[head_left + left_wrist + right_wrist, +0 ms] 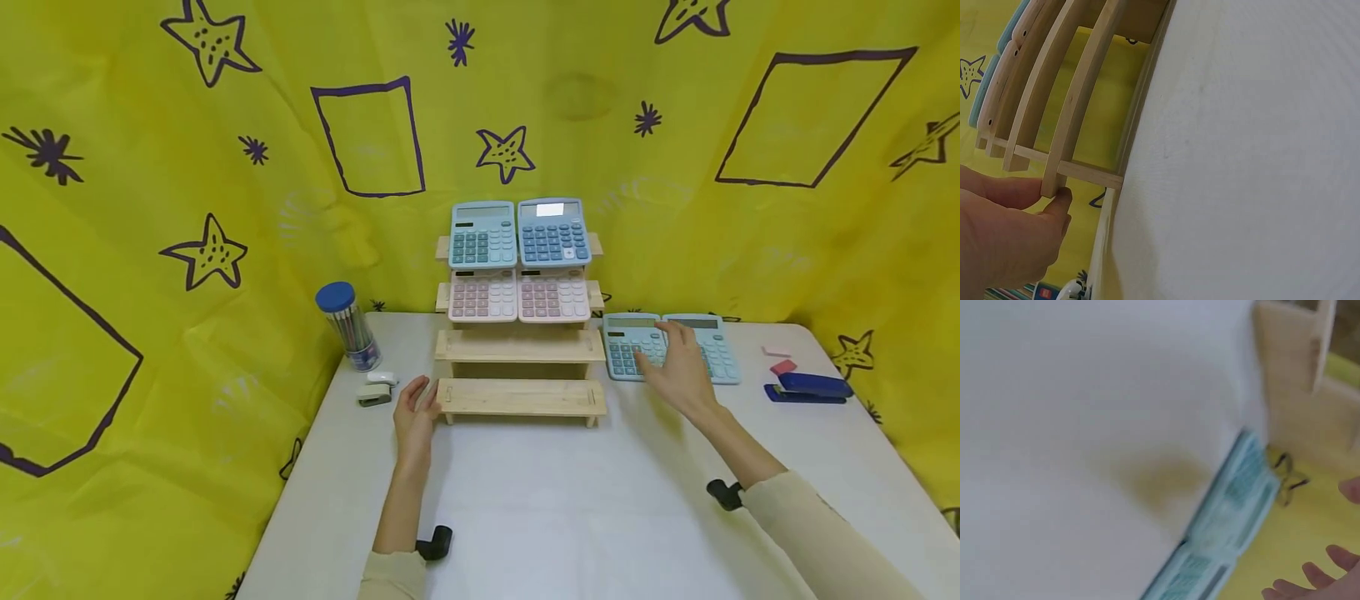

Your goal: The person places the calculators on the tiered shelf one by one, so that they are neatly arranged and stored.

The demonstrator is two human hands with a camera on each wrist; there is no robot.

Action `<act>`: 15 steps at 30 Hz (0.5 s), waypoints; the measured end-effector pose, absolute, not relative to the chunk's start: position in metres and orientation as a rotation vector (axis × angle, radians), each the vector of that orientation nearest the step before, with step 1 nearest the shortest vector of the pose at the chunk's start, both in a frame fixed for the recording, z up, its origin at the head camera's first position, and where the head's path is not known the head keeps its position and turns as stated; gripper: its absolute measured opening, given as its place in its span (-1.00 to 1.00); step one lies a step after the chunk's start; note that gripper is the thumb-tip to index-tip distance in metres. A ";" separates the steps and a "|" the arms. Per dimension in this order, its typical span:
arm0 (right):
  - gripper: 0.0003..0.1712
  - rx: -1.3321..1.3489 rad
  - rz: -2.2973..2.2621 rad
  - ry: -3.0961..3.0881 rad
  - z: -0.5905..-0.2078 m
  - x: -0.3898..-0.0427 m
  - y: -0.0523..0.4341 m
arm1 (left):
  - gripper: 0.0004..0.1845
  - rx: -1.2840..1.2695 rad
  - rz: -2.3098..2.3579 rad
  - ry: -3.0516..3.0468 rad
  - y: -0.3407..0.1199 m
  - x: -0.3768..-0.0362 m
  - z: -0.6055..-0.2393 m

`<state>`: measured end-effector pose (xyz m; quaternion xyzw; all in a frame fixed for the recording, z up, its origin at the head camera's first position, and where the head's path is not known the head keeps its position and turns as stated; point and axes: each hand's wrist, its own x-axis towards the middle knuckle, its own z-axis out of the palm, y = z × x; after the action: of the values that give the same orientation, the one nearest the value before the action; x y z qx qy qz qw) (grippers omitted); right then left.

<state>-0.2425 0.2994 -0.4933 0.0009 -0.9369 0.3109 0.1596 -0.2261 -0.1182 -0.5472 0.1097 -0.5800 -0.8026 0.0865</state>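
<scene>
A stepped wooden stand [521, 397] rises at the table's middle. My left hand [415, 421] pinches the left end of its lowest step; in the left wrist view the thumb and fingers [1059, 203] close on that wooden slat. My right hand [681, 379] hovers with spread, slightly bent fingers over two light-blue calculators [624, 357] lying side by side, partly covering them in the head view. The right wrist view shows its fingers [1319, 575] holding nothing, apart from the calculators [1229, 500]. On the stand's top step lean two blue calculators [483, 235]; two pink ones [553, 297] fill the step below.
To the left stand a blue-lidded tub of pencils [352, 329] and a small grey-green stapler-like item [374, 394] beside a white one [382, 378]. On the right lie a dark blue stapler [810, 387] and pink erasers [783, 367]. A yellow curtain [480, 100] backs the table.
</scene>
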 end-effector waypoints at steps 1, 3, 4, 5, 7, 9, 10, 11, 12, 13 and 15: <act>-0.19 -0.018 0.864 -2.716 -0.497 -0.243 0.309 | -0.33 0.330 -2.394 -1.725 -0.119 -0.226 -0.547; -0.11 -0.067 0.824 -2.782 -0.505 -0.244 0.327 | -0.33 0.328 -2.393 -1.726 -0.120 -0.227 -0.547; -0.07 -0.094 0.810 -2.815 -0.508 -0.244 0.336 | -0.33 0.329 -2.390 -1.729 -0.120 -0.227 -0.546; -0.03 -0.124 0.800 -2.846 -0.511 -0.245 0.343 | -0.33 0.325 -2.389 -1.730 -0.121 -0.227 -0.546; 0.06 -0.185 0.792 -2.910 -0.518 -0.246 0.356 | -0.33 0.331 -2.391 -1.728 -0.121 -0.227 -0.545; 0.14 -0.224 0.789 -2.955 -0.523 -0.248 0.367 | -0.32 0.335 -2.392 -1.733 -0.121 -0.226 -0.545; 0.17 -0.236 0.789 -2.969 -0.526 -0.249 0.371 | -0.33 0.331 -2.396 -1.732 -0.121 -0.226 -0.545; 0.20 -0.242 0.782 -2.982 -0.528 -0.250 0.375 | -0.33 0.330 -2.404 -1.728 -0.121 -0.225 -0.545; 0.23 -0.247 0.774 -2.991 -0.530 -0.251 0.379 | -0.33 0.332 -2.410 -1.729 -0.120 -0.225 -0.545; 0.25 -0.247 0.768 -2.993 -0.532 -0.252 0.381 | -0.34 0.328 -2.415 -1.730 -0.120 -0.224 -0.545; 0.29 -0.243 0.753 -3.001 -0.535 -0.254 0.387 | -0.35 0.320 -2.423 -1.732 -0.119 -0.223 -0.545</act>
<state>-0.2541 0.3872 -0.5353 -0.0781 -0.9668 0.2424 0.0190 -0.2227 -0.1191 -0.5449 0.1065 -0.5767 -0.8067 0.0730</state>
